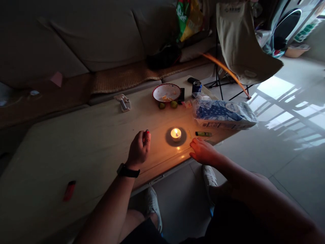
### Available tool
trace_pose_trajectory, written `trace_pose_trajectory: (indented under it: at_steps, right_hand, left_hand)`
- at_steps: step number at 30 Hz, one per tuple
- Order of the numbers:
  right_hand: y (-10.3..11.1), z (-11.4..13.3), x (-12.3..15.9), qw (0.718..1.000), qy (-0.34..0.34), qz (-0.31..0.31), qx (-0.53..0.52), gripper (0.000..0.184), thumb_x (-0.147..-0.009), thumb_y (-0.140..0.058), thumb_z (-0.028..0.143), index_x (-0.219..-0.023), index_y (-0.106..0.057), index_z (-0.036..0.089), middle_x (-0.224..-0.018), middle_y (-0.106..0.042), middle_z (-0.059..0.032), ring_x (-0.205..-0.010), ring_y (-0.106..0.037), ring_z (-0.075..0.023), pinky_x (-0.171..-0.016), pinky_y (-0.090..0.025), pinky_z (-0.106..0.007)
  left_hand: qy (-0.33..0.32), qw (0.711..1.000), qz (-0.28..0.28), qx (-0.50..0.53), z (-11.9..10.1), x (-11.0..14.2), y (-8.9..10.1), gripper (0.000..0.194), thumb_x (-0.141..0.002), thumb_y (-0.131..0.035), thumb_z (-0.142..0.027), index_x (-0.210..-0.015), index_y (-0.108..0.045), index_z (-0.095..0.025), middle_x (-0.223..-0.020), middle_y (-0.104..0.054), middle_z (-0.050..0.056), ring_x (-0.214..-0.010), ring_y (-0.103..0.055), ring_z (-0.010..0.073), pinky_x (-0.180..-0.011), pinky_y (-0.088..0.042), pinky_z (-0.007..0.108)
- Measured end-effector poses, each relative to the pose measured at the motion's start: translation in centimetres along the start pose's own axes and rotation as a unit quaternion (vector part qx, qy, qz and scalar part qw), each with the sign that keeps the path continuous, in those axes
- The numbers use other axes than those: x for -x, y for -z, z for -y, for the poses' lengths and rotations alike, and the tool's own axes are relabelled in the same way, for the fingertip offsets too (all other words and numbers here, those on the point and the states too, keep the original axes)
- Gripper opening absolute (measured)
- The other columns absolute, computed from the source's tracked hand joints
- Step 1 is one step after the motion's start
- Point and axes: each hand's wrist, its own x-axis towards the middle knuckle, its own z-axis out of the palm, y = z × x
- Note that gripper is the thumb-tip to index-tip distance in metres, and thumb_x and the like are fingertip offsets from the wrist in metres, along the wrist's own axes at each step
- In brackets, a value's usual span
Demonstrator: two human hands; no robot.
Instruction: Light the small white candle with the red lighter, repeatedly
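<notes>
A tealight candle (176,135) burns on the pale table, in a round patch of shadow. To its left, my left hand (139,147) is closed in an upright fist around a lighter (148,132); only its small red and dark top shows. My right hand (203,151) is low at the table's near edge, right of the candle, thumb and forefinger apart. Just beyond its fingertips lie a few thin pale sticks (189,134), like toothpicks or matches. A yellow-green lighter (203,134) rests behind that hand. Far to the left lies a red lighter (69,190) with a black end.
Behind the candle are a red-rimmed bowl (167,93), green fruits (173,104), a blue can (196,87) and a blue-white plastic pack (224,112). A small white holder (123,102) stands farther left. A sofa (106,37) and a folding chair (241,44) are beyond the table.
</notes>
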Motion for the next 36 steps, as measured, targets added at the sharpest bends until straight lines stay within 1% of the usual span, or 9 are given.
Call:
trace_pose_trajectory:
  at_steps: [9,13,17,20,25,28,31,36]
  right_hand:
    - [0.3,0.1,-0.1,1.0,-0.007,0.015,-0.004,0.026,-0.093,-0.063,0.036,-0.107,-0.066,0.015,-0.117,-0.063,-0.0148,-0.112,-0.054,-0.0284,-0.097,-0.044,-0.037]
    - [0.3,0.2,0.0,1.0,-0.008,0.013,-0.004,0.024,-0.093,-0.063,0.036,-0.104,-0.066,0.014,-0.115,-0.062,-0.0151,-0.112,-0.054,-0.0284,-0.097,-0.045,-0.037]
    - [0.3,0.1,0.0,1.0,-0.006,0.01,-0.007,0.021,-0.09,-0.065,0.033,-0.103,-0.066,0.016,-0.113,-0.062,-0.0142,-0.114,-0.054,-0.0284,-0.094,-0.046,-0.036]
    - [0.3,0.1,0.0,1.0,0.0,0.008,-0.006,0.02,-0.09,-0.064,0.032,-0.103,-0.066,0.016,-0.113,-0.061,-0.0143,-0.114,-0.053,-0.0284,-0.094,-0.046,-0.036]
    - [0.4,0.1,0.0,1.0,0.002,0.011,-0.006,0.02,-0.09,-0.065,0.031,-0.103,-0.066,0.016,-0.112,-0.061,-0.0146,-0.115,-0.053,-0.0285,-0.094,-0.045,-0.036]
    - [0.4,0.2,-0.1,1.0,0.005,0.007,0.0,0.02,-0.09,-0.065,0.031,-0.102,-0.067,0.016,-0.111,-0.061,-0.0149,-0.113,-0.054,-0.0283,-0.095,-0.045,-0.036]
    - [0.4,0.2,-0.1,1.0,0.006,0.007,0.0,0.02,-0.09,-0.065,0.031,-0.101,-0.067,0.015,-0.111,-0.061,-0.0147,-0.112,-0.054,-0.0277,-0.096,-0.044,-0.036]
    - [0.4,0.1,0.0,1.0,0.007,0.004,-0.004,0.02,-0.089,-0.066,0.031,-0.102,-0.066,0.016,-0.111,-0.061,-0.0137,-0.112,-0.053,-0.0272,-0.096,-0.043,-0.035]
  left_hand:
    - [0.003,1.0,0.004,-0.013,0.1,0.0,-0.1,0.026,-0.103,-0.042,-0.038,-0.081,-0.044,-0.024,-0.069,-0.05,-0.001,-0.063,-0.046,0.0154,-0.06,-0.035,0.03]
    - [-0.002,1.0,0.002,-0.017,0.1,0.1,-0.2,0.024,-0.103,-0.042,-0.038,-0.084,-0.047,-0.023,-0.073,-0.053,0.0,-0.065,-0.049,0.0151,-0.063,-0.038,0.03]
    - [-0.001,1.0,0.007,-0.016,0.3,0.2,-0.2,0.025,-0.103,-0.042,-0.041,-0.087,-0.048,-0.022,-0.076,-0.056,0.001,-0.067,-0.051,0.015,-0.064,-0.039,0.029]
    - [-0.009,1.0,0.005,-0.023,0.3,0.2,-0.2,0.026,-0.103,-0.042,-0.041,-0.087,-0.048,-0.022,-0.077,-0.058,0.002,-0.069,-0.053,0.0154,-0.066,-0.041,0.029]
    - [-0.014,0.999,0.016,-0.028,-0.3,0.2,-0.3,0.026,-0.102,-0.045,-0.043,-0.092,-0.053,-0.021,-0.081,-0.062,0.003,-0.07,-0.057,0.0154,-0.065,-0.043,0.028]
    - [-0.04,0.997,0.024,-0.057,-1.2,0.0,-0.8,0.026,-0.101,-0.047,-0.044,-0.093,-0.056,-0.021,-0.084,-0.064,0.005,-0.074,-0.059,0.0166,-0.068,-0.045,0.029]
    - [-0.082,0.991,0.031,-0.101,-2.1,-0.4,-1.4,0.027,-0.099,-0.048,-0.043,-0.087,-0.055,-0.021,-0.083,-0.064,0.005,-0.078,-0.059,0.0189,-0.074,-0.046,0.032]
    - [-0.12,0.985,0.04,-0.121,-3.5,-1.0,-2.7,0.025,-0.096,-0.049,-0.04,-0.083,-0.055,-0.021,-0.079,-0.062,0.005,-0.077,-0.056,0.0207,-0.073,-0.044,0.034]
